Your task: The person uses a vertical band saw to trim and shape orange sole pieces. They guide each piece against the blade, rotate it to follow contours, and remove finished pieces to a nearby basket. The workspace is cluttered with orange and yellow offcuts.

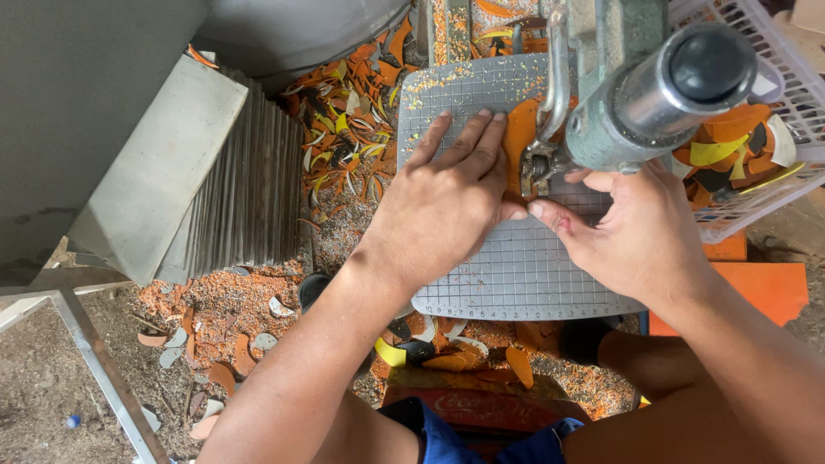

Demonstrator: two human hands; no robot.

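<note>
On the gridded cutting surface [516, 266], under the grey-green machine head [636, 103]: orange sheet piece [521, 137] lies flat, its right edge at the blade area beneath the head. Left hand [447, 202] spread palm-down, fingers pressing the piece's left side, not gripping. Right hand [632, 228] partly under the machine, thumb pointing at the piece; fingers hidden, so I cannot tell whether they pinch anything.

Step, as I judge it: trimming or shaping the orange piece, feeding it into the cutter. Next move calls for slow turning of the piece with fingertips kept off the cut line.

White basket [773, 77] at right holds cut shapes. Orange and yellow offcuts [344, 129] litter the floor. Stack of grey sheets [245, 193] stands at left.
</note>
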